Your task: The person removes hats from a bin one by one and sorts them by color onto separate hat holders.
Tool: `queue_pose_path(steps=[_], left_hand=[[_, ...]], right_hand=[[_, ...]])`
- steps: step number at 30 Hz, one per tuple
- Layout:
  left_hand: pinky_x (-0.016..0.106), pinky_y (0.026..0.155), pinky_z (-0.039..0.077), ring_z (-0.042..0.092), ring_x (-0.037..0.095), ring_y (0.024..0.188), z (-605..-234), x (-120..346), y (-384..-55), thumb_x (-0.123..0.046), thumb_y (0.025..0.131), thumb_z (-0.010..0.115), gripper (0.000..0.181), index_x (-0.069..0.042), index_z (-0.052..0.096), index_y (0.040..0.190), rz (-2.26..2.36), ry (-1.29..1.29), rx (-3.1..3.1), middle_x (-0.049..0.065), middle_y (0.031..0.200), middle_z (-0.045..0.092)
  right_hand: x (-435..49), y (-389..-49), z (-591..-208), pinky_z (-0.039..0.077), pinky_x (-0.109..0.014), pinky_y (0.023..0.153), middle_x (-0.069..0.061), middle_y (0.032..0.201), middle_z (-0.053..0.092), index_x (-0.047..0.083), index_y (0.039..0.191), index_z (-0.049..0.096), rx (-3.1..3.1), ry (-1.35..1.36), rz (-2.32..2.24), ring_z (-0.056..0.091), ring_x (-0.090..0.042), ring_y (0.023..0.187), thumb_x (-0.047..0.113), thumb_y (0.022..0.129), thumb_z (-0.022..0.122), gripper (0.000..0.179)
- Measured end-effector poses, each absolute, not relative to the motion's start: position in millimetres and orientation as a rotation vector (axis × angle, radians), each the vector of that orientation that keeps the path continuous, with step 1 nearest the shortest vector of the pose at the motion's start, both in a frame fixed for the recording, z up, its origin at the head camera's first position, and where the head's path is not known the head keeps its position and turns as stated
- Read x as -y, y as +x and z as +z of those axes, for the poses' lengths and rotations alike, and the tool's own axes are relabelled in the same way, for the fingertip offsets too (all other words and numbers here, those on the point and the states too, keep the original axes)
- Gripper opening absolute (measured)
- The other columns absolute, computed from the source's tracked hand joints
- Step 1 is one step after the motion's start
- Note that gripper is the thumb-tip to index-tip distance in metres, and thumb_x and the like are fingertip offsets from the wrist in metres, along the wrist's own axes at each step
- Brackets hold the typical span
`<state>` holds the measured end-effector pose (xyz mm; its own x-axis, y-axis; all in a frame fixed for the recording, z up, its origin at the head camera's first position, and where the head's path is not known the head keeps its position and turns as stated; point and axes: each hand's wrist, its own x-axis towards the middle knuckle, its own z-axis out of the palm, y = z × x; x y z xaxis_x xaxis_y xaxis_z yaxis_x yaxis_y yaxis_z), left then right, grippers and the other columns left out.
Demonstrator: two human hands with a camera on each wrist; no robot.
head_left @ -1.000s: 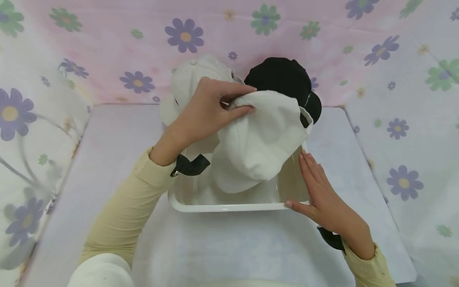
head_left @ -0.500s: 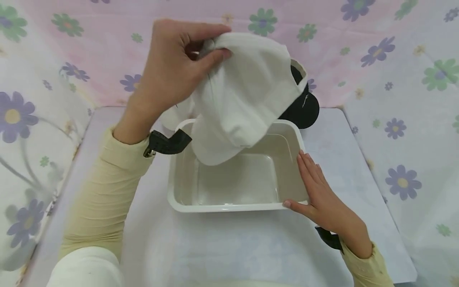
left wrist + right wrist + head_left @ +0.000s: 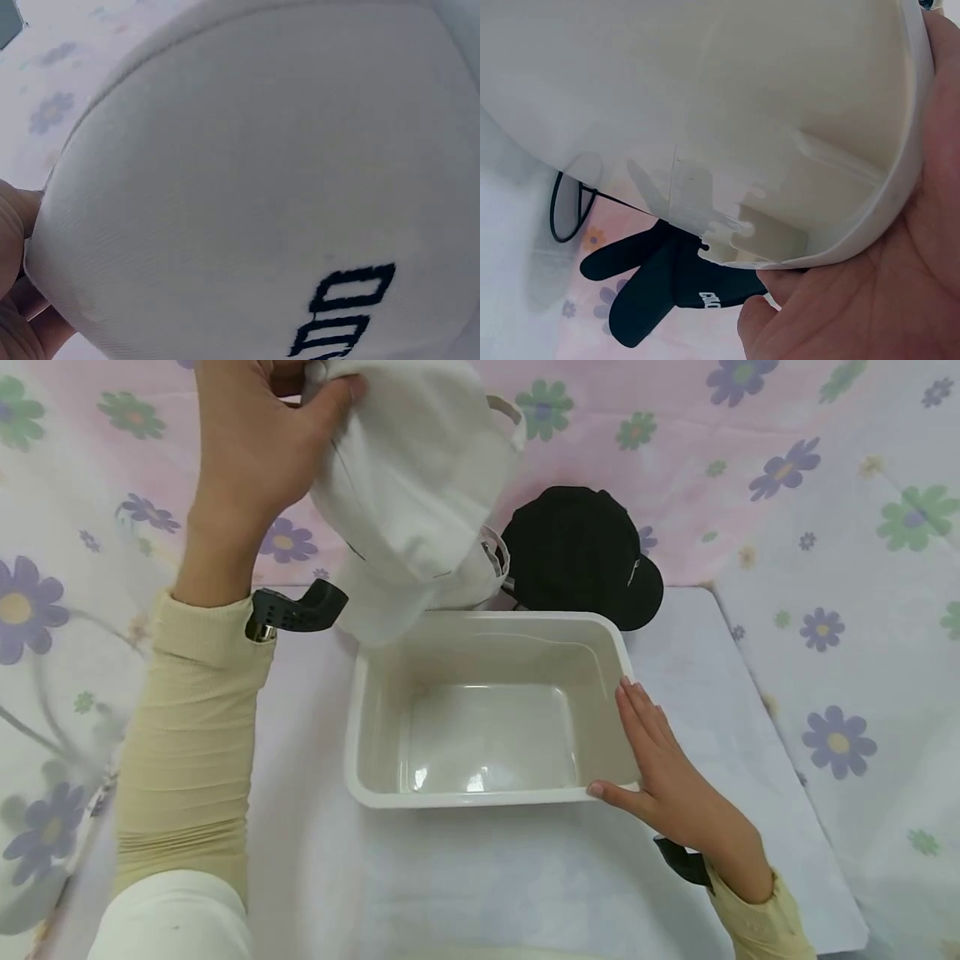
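My left hand point(image 3: 255, 460) pinches a white baseball cap point(image 3: 420, 468) between thumb and fingers and holds it up over the back left of a white plastic basin point(image 3: 487, 797). The cap's brim hangs down and overlaps the basin's back left corner in the head view. Black embroidered lettering point(image 3: 345, 307) shows on its fabric in the left wrist view. At the basin's front right corner, my right hand point(image 3: 678, 785) rests with straight fingers along the side and the thumb on the front rim. Nothing lies inside the basin.
Behind the basin sits a black cap point(image 3: 577, 552), its brim to the right. Beside it another white cap point(image 3: 472, 578) is mostly hidden by the held one. A flower-patterned cloth point(image 3: 840, 743) walls the white table point(image 3: 480, 877) at the back and sides.
My left hand has lifted the white cap up out of the basin, back and to the left. The right hand stays at the basin's corner.
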<state>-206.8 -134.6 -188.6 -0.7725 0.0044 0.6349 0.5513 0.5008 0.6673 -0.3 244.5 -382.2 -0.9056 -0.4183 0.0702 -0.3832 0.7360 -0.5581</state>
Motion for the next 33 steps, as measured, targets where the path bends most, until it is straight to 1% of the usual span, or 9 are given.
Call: queue_pose_path(steps=[5, 10, 14, 16, 21, 24, 29, 31, 33], left_hand=[[0.015, 0.093, 0.051, 0.067, 0.002, 0.096, -198, 144, -218, -0.008, 0.095, 0.066, 0.024, -0.006, 0.077, 0.117, -1.201, -0.393, 2.190, 0.002, 0.113, 0.074], [0.011, 0.090, 0.050, 0.066, 0.000, 0.098, -210, 145, -230, -0.010, 0.099, 0.065, 0.022, -0.009, 0.078, 0.116, -0.989, -0.415, 2.238, 0.005, 0.116, 0.075], [0.011, 0.090, 0.050, 0.069, 0.006, 0.103, -224, 139, -238, -0.007, 0.098, 0.067, 0.021, -0.006, 0.077, 0.117, -0.949, -0.490, 2.312, 0.009, 0.117, 0.075], [0.010, 0.087, 0.049, 0.071, 0.013, 0.103, -233, 136, -241, -0.005, 0.097, 0.067, 0.021, -0.006, 0.077, 0.117, -0.964, -0.534, 2.361, 0.011, 0.116, 0.075], [0.020, 0.094, 0.053, 0.071, 0.025, 0.109, -254, 128, -247, -0.003, 0.097, 0.067, 0.023, -0.003, 0.076, 0.118, -0.989, -0.636, 2.481, 0.015, 0.119, 0.073], [0.028, 0.097, 0.054, 0.070, 0.027, 0.113, -266, 126, -251, -0.001, 0.097, 0.067, 0.023, -0.001, 0.075, 0.118, -1.021, -0.674, 2.517, 0.017, 0.121, 0.072], [0.030, 0.098, 0.054, 0.069, 0.026, 0.115, -280, 127, -254, 0.001, 0.096, 0.067, 0.024, 0.000, 0.075, 0.119, -1.072, -0.705, 2.561, 0.016, 0.122, 0.072], [0.030, 0.101, 0.051, 0.067, 0.025, 0.119, -283, 128, -255, 0.000, 0.096, 0.067, 0.026, -0.001, 0.073, 0.122, -1.069, -0.722, 2.576, 0.015, 0.125, 0.071], [0.030, 0.106, 0.048, 0.064, 0.024, 0.124, -285, 129, -256, -0.002, 0.097, 0.068, 0.030, -0.001, 0.071, 0.126, -1.065, -0.744, 2.596, 0.014, 0.129, 0.069]], right_hand=[[-242, 2, -381, -0.008, -0.031, 0.126, -0.011, 0.172, -0.002, 0.008, 0.164, -0.001, -2.865, -0.662, -0.908, -0.005, -0.029, 0.158, 0.036, 0.088, 0.080, 0.115], [-242, 3, -380, -0.008, -0.029, 0.125, -0.011, 0.172, -0.001, 0.008, 0.164, -0.001, -2.873, -0.662, -0.901, -0.005, -0.029, 0.158, 0.037, 0.088, 0.080, 0.115], [-241, 4, -379, -0.007, -0.033, 0.126, -0.011, 0.172, -0.001, 0.008, 0.164, 0.000, -2.870, -0.656, -0.911, -0.004, -0.030, 0.158, 0.036, 0.087, 0.081, 0.115], [-241, 4, -379, -0.005, -0.036, 0.127, -0.010, 0.172, -0.002, 0.008, 0.164, 0.000, -2.861, -0.648, -0.920, -0.005, -0.030, 0.158, 0.036, 0.087, 0.081, 0.116], [-239, 4, -380, -0.006, -0.033, 0.126, -0.009, 0.172, -0.002, 0.009, 0.164, 0.000, -2.850, -0.651, -0.925, -0.005, -0.028, 0.158, 0.036, 0.088, 0.080, 0.114], [-239, 4, -381, -0.008, -0.029, 0.125, -0.011, 0.172, -0.001, 0.007, 0.164, 0.000, -2.855, -0.671, -0.920, -0.005, -0.029, 0.158, 0.036, 0.088, 0.080, 0.114], [-239, 5, -380, -0.008, -0.027, 0.125, -0.009, 0.172, -0.002, 0.009, 0.164, 0.000, -2.851, -0.650, -0.901, -0.005, -0.027, 0.158, 0.038, 0.089, 0.080, 0.114], [-238, 4, -380, -0.005, -0.031, 0.127, -0.008, 0.172, -0.003, 0.009, 0.164, 0.000, -2.847, -0.637, -0.900, -0.006, -0.027, 0.158, 0.037, 0.088, 0.080, 0.114], [-238, 4, -380, 0.002, -0.042, 0.128, -0.008, 0.172, -0.003, 0.009, 0.164, 0.000, -2.843, -0.628, -0.907, -0.006, -0.028, 0.158, 0.036, 0.088, 0.080, 0.114]])
